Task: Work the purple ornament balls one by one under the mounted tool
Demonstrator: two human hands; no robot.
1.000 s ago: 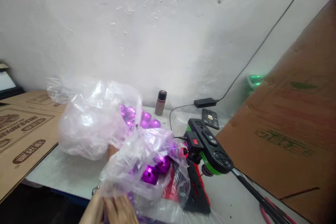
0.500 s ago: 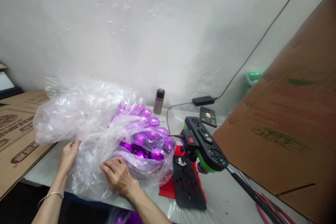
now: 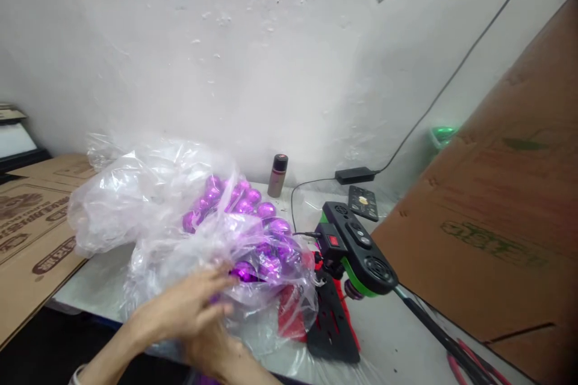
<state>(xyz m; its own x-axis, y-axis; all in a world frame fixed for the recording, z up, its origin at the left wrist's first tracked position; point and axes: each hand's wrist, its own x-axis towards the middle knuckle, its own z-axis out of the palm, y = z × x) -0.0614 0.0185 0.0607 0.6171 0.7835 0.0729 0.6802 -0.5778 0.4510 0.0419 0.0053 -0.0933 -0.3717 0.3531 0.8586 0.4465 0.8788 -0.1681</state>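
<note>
White table (image 3: 397, 337) meets a plaster wall, hemmed by a flat carton (image 3: 27, 240) on the left and a leaning cardboard panel (image 3: 497, 204) on the right; the plastic bag (image 3: 149, 192) of purple balls (image 3: 253, 204) overhangs its near edge. The left hand (image 3: 180, 307) lies spread on the bag's front; the right hand (image 3: 212, 346) sits beneath it, its grip hidden; a green-black device (image 3: 361, 252) crowds the bag's right side.

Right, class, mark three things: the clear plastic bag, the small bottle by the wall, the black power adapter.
clear plastic bag (image 3: 112, 204), head view, crumpled left side.
small bottle (image 3: 277, 177), head view, middle of its body.
black power adapter (image 3: 354, 175), head view, top face.
</note>
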